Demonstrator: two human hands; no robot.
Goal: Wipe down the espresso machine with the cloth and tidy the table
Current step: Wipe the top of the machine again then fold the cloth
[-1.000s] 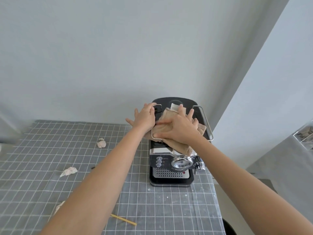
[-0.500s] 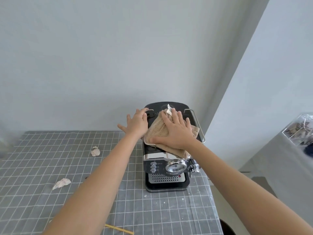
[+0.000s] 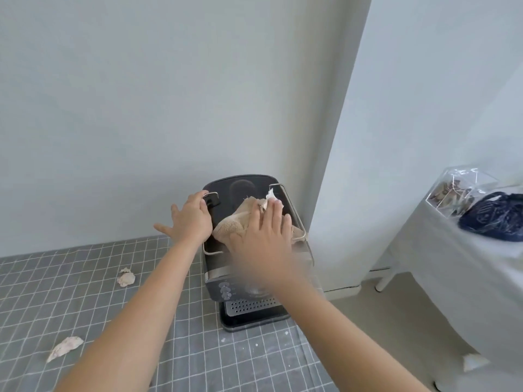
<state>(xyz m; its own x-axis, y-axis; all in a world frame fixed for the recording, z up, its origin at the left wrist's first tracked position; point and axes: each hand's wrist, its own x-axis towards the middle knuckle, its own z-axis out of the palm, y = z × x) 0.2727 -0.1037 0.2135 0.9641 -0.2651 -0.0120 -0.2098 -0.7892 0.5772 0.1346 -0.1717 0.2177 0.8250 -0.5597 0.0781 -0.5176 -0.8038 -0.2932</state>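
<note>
A black and steel espresso machine (image 3: pixel 243 281) stands at the table's far right corner, against the wall. A beige cloth (image 3: pixel 235 226) lies on its dark top. My right hand (image 3: pixel 264 236) presses flat on the cloth, fingers stretched toward the back right of the top, and hides part of the cloth and the front panel. My left hand (image 3: pixel 190 219) rests on the machine's left top edge by the wire rail, fingers spread, holding the machine steady. Two crumpled paper scraps (image 3: pixel 126 278) (image 3: pixel 65 347) lie on the grey grid tablecloth (image 3: pixel 56 292) to the left.
The wall stands directly behind the machine and a white pillar close on its right. At far right a second table with a white cover (image 3: pixel 458 267) carries a clear box (image 3: pixel 455 190) and a dark blue bundle (image 3: pixel 492 215). A paper scrap (image 3: pixel 475 362) lies on the floor.
My right hand has slid the cloth from the front left of the machine's top toward the back right. My left hand stays on the left edge. The view has swung to the right.
</note>
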